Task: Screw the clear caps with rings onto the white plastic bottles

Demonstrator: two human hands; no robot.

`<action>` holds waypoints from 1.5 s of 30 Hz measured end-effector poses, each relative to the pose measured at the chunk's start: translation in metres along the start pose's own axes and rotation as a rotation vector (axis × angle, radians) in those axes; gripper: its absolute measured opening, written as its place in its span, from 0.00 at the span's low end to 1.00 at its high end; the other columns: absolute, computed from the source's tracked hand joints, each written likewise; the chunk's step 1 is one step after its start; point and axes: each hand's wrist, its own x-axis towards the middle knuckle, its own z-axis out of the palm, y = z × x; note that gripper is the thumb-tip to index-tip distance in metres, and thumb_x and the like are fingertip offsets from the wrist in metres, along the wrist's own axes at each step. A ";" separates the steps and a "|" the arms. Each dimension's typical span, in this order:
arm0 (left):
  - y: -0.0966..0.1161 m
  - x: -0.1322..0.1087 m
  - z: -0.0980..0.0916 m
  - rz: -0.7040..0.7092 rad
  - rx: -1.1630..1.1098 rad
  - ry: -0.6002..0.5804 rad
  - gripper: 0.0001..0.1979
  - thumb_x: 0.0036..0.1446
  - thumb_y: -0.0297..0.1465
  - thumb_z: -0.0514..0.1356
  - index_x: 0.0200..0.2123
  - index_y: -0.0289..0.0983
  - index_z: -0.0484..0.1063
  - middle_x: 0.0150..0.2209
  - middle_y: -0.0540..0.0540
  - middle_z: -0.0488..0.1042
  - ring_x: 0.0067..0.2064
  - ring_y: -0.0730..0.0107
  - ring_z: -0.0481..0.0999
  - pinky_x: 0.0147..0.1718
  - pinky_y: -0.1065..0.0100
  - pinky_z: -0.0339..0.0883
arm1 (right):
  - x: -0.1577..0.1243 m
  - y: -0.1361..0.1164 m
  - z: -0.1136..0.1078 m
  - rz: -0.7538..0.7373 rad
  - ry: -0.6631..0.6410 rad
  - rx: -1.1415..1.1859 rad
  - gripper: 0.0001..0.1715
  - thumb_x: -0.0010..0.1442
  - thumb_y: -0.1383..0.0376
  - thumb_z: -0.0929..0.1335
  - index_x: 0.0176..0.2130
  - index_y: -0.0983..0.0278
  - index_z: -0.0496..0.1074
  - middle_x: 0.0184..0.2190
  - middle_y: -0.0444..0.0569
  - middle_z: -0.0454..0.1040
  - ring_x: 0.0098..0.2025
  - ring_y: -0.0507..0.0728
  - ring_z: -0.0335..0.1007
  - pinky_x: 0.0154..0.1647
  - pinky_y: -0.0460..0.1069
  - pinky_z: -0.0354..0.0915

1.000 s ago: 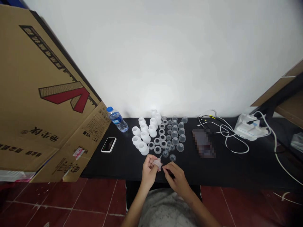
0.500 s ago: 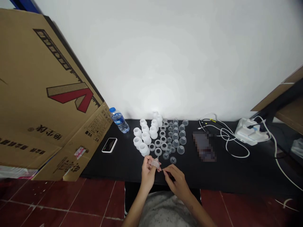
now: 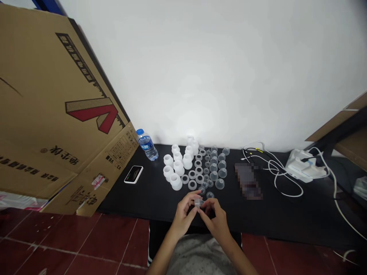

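Observation:
My left hand [image 3: 183, 214] and my right hand [image 3: 215, 219] meet over the near edge of the black table [image 3: 155, 194]. Both pinch one small translucent plastic piece [image 3: 198, 202] between their fingertips. Just beyond them lie rows of parts: white silicone cups [image 3: 175, 168] on the left, clear rings [image 3: 192, 179] in the middle, clear domed caps [image 3: 219, 172] on the right. One small clear cap [image 3: 210, 195] sits closest to my fingers.
A large cardboard box [image 3: 57, 126] leans at the left. By it stand a water bottle [image 3: 147, 144] and a white phone [image 3: 133, 174]. A blurred dark device [image 3: 248, 180], white cables [image 3: 275, 168] and a white charger [image 3: 304, 167] lie to the right. Red floor tiles below.
My hands have drawn closer together and shifted slightly right; the right fingers now join the left on the plastic piece. The view has tilted a little.

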 end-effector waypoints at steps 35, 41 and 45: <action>-0.003 0.020 -0.066 0.175 0.765 0.447 0.24 0.60 0.43 0.71 0.55 0.39 0.73 0.53 0.38 0.77 0.55 0.48 0.80 0.54 0.52 0.76 | 0.005 0.008 -0.005 0.238 0.124 0.206 0.20 0.70 0.48 0.72 0.43 0.62 0.81 0.31 0.50 0.82 0.29 0.57 0.78 0.31 0.48 0.75; 0.000 0.015 -0.074 0.050 0.406 0.258 0.23 0.63 0.46 0.68 0.55 0.38 0.76 0.51 0.40 0.80 0.53 0.52 0.82 0.52 0.59 0.77 | 0.006 0.007 -0.007 0.269 0.161 0.221 0.21 0.72 0.48 0.71 0.38 0.62 0.79 0.31 0.50 0.81 0.28 0.55 0.75 0.30 0.47 0.72; 0.001 0.019 -0.080 0.062 0.255 0.287 0.28 0.58 0.44 0.73 0.57 0.41 0.73 0.47 0.43 0.80 0.48 0.57 0.82 0.47 0.63 0.76 | 0.006 0.006 -0.008 0.267 0.152 0.207 0.22 0.73 0.48 0.69 0.37 0.62 0.78 0.30 0.50 0.80 0.28 0.55 0.74 0.30 0.47 0.71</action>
